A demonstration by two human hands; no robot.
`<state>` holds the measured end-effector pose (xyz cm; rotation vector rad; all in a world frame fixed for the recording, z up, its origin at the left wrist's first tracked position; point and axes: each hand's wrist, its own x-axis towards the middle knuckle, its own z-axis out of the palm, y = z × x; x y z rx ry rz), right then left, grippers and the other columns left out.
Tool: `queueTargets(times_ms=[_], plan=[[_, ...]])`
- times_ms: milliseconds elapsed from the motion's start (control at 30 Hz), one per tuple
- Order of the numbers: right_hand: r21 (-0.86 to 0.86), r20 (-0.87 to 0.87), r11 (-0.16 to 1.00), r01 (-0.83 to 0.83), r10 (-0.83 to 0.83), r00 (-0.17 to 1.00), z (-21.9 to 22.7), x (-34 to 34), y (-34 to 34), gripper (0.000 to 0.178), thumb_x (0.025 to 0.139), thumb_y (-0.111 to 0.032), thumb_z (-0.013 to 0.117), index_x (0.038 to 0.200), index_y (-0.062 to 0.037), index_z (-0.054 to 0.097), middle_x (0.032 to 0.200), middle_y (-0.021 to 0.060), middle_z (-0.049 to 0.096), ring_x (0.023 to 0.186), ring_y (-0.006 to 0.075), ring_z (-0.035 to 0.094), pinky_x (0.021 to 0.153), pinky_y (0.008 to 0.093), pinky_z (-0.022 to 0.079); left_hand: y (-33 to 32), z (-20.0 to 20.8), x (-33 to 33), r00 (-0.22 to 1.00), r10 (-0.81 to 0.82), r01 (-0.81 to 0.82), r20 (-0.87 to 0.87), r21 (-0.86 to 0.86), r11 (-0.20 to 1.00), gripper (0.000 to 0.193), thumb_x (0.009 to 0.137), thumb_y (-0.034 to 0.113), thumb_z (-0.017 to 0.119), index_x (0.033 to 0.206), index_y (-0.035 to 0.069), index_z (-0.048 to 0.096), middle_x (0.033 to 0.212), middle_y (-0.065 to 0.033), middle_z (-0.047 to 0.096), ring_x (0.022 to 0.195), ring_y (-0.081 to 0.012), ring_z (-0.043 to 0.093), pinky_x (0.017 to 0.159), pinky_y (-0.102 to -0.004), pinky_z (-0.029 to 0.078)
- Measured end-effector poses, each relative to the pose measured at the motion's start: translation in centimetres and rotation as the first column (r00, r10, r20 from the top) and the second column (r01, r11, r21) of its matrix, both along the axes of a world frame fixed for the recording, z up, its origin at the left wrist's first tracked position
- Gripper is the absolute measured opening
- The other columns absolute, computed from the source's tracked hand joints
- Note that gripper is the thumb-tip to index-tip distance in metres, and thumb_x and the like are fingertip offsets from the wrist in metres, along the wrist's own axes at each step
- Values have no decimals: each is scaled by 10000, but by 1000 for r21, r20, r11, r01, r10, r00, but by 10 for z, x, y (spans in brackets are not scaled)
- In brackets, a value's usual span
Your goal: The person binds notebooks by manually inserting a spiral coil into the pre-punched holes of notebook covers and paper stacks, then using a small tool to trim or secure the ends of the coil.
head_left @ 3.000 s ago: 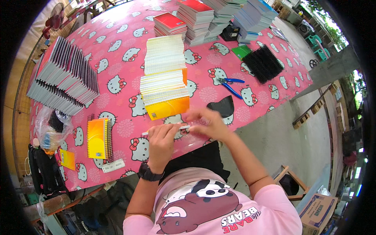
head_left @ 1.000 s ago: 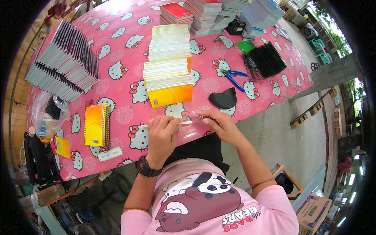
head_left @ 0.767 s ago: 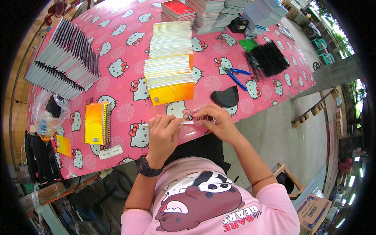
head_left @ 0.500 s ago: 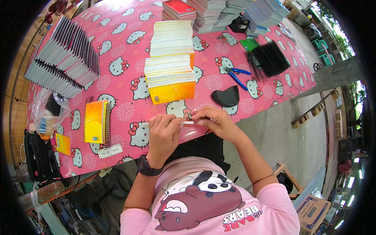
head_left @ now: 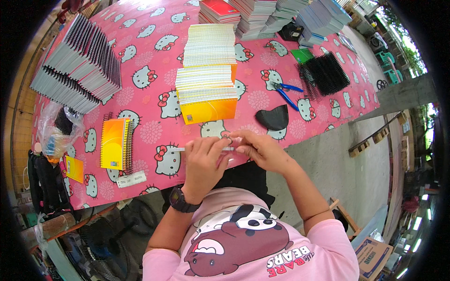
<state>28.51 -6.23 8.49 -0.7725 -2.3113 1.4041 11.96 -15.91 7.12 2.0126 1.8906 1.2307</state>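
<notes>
My left hand (head_left: 205, 159), with a dark watch on its wrist, is closed over a thin notebook (head_left: 228, 149) seen edge-on as a narrow white strip. At the strip's right end my right hand (head_left: 258, 149) is closed, thumb and fingers pinching together. What lies between those fingertips is too small to make out. Just beyond my hands a row of yellow-covered notebooks (head_left: 208, 108) stands packed together, white page edges up. A dark curved pad (head_left: 273, 117) lies beyond my right hand, with blue-handled pliers (head_left: 286, 95) behind it.
Spiral-bound notebooks (head_left: 79, 65) are piled at the far left; yellow spiral notebooks (head_left: 113, 144) lie nearer. Black binding coils (head_left: 328, 72) sit at the right beside a green card (head_left: 302, 55). Paper stacks (head_left: 255, 18) line the back. A clear plastic bag (head_left: 58, 131) rests at the left edge.
My left hand has shifted slightly right along the notebook, its fingers now spread wider across it. The right hand stays at the notebook's right end, its fingers slightly moved.
</notes>
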Motion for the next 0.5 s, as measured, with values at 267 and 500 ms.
queueTargets(times_ms=[267, 500], plan=[[136, 28, 770, 624, -632, 774, -22, 27, 35, 439, 793, -263, 677, 1127, -26, 521, 1039, 164, 581, 925, 302, 566, 801, 363, 452, -4, -7, 1, 993, -81, 75, -91, -66, 995, 216, 738, 183, 669, 941, 125, 624, 907, -19, 583, 857, -213, 528, 767, -369, 332], [692, 188, 596, 408, -694, 695, -61, 48, 43, 716, 616, -426, 771, 1158, -70, 466, 1319, 212, 368, 1162, 387, 407, 908, 538, 348, 1, -3, -8, 975, -186, 171, -121, -121, 978, 239, 765, 255, 653, 954, 114, 611, 931, -27, 590, 868, -213, 537, 777, -370, 330]])
